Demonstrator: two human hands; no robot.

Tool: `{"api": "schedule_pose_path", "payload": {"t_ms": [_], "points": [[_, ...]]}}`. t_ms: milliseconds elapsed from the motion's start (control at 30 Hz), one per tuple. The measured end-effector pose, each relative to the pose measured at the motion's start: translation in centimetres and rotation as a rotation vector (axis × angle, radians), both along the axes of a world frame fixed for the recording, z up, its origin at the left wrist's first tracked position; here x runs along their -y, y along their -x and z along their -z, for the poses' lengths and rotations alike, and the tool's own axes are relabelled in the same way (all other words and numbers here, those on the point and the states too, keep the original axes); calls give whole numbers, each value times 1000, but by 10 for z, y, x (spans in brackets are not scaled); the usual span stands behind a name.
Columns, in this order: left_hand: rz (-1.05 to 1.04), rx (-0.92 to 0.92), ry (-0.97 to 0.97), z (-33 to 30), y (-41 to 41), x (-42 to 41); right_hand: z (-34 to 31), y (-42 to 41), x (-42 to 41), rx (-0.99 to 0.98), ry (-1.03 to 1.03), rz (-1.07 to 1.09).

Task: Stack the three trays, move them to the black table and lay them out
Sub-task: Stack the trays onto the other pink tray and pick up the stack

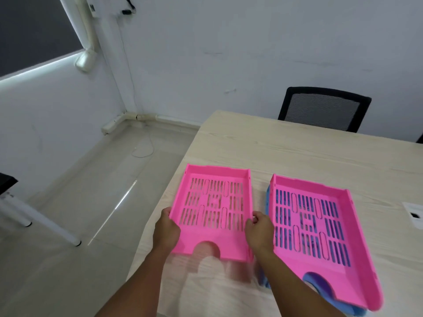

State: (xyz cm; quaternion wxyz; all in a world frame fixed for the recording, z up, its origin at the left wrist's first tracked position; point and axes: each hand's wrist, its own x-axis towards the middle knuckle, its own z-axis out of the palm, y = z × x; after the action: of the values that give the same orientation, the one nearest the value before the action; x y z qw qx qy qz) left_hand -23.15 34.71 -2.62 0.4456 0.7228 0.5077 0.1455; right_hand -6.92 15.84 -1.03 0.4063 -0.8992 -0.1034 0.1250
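Note:
A pink slotted tray (215, 186) is held just above the left end of the light wooden table (309, 154). My left hand (166, 229) grips its left wall and my right hand (259, 229) grips its right wall. To the right, a second pink tray (357, 225) rests on top of a blue tray (267, 197); only the blue tray's edges and its colour through the slots show. A black table corner (6, 181) on white legs stands at the far left.
A black mesh chair (325, 108) stands behind the wooden table. A white sheet with a dark mark (414, 213) lies at the table's right edge. Pale tiled floor (80, 202) separates the two tables, with a thin cable lying near the wall.

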Motion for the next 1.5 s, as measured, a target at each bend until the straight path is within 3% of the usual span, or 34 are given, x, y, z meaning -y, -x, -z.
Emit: {"api": "schedule_pose_path", "payload": {"t_ms": [300, 633, 967, 1500], "points": [[34, 155, -27, -37, -27, 25, -37, -33, 26, 102, -167, 89], [125, 357, 68, -57, -99, 106, -56, -93, 148, 166, -186, 228], [302, 295, 114, -43, -137, 194, -57, -116, 265, 73, -237, 272], [328, 235, 29, -47, -138, 205, -40, -119, 276, 59, -233, 226]]}}
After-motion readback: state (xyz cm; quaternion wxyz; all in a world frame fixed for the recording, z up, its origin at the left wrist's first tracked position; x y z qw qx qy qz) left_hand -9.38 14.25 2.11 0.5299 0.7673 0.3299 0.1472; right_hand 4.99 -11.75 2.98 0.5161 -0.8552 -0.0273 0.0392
